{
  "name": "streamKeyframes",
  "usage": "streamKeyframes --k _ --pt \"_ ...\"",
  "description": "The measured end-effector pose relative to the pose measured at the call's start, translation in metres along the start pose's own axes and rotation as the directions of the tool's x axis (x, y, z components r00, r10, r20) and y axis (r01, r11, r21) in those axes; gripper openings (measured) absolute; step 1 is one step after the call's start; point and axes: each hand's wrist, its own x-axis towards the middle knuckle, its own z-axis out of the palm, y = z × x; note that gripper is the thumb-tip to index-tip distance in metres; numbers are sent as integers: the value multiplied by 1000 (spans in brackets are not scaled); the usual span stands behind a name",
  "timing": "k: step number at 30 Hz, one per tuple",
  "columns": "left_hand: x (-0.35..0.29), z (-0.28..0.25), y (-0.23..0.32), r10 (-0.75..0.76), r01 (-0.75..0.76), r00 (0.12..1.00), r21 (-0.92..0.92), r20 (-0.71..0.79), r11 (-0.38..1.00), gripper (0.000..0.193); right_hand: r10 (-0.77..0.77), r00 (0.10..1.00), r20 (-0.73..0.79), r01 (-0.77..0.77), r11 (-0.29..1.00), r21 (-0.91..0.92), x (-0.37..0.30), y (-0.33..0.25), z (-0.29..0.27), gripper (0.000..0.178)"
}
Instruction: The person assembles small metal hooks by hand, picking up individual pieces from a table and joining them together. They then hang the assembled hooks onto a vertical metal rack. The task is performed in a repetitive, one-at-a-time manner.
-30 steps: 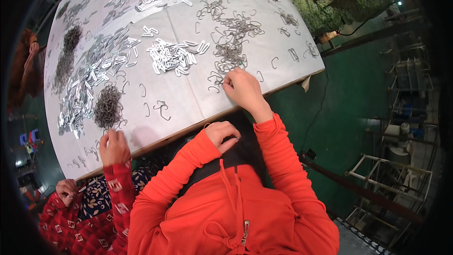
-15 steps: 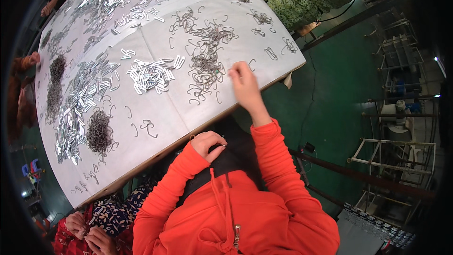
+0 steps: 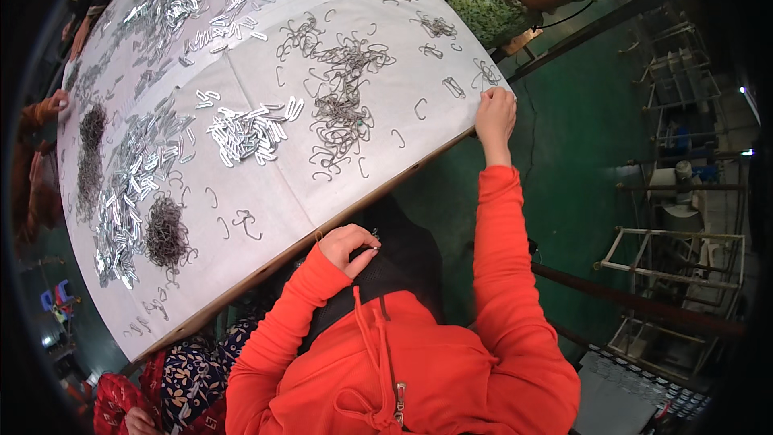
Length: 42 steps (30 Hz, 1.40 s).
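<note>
My right hand (image 3: 495, 117) is at the right edge of the table, its fingers curled down and their tips hidden from me. Just beyond it lie a few bent wire pieces (image 3: 485, 74), and a narrow wire loop (image 3: 454, 87) is to its left. My left hand (image 3: 350, 248) stays low over my lap, thumb and fingers pinched on something too small to make out. Left of my right hand, two single wire hooks (image 3: 420, 109) lie apart from a large loose heap of wire hooks (image 3: 342, 105). A pile of shiny flat metal loops (image 3: 245, 133) sits farther left.
The white-covered table (image 3: 274, 185) slants across the view. A dense wire-hook pile (image 3: 167, 234) and many metal loops (image 3: 129, 193) fill its left side. A person in a green patterned top (image 3: 475, 0) is beyond the far edge; another person in red (image 3: 121, 403) sits at lower left.
My right hand has moved right and away from me, from beside the hook heap to the table's right edge. A wire hook shows where it was. My left hand keeps its pinch.
</note>
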Motion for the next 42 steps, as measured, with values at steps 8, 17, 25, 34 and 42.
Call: streamKeyframes --k 8,17,25,34,42 --pt "2 -1 4 -48 48 999 -16 10 999 11 -48 990 -132 81 962 261 17 -18 -7 15" --pt "-1 1 -4 23 -23 1000 17 6 1000 9 -448 792 416 147 800 581 -90 -134 -30 14" --pt "-3 -1 -4 11 -11 1000 7 9 1000 9 -440 755 486 135 830 541 -82 -168 -13 12" --pt "-5 -4 -4 3 -3 1000 3 27 1000 9 -522 782 341 230 750 620 -78 -177 -21 9" --pt "-5 -4 -4 34 -36 999 57 26 998 9 -607 734 306 432 764 478 -96 -188 -6 10"
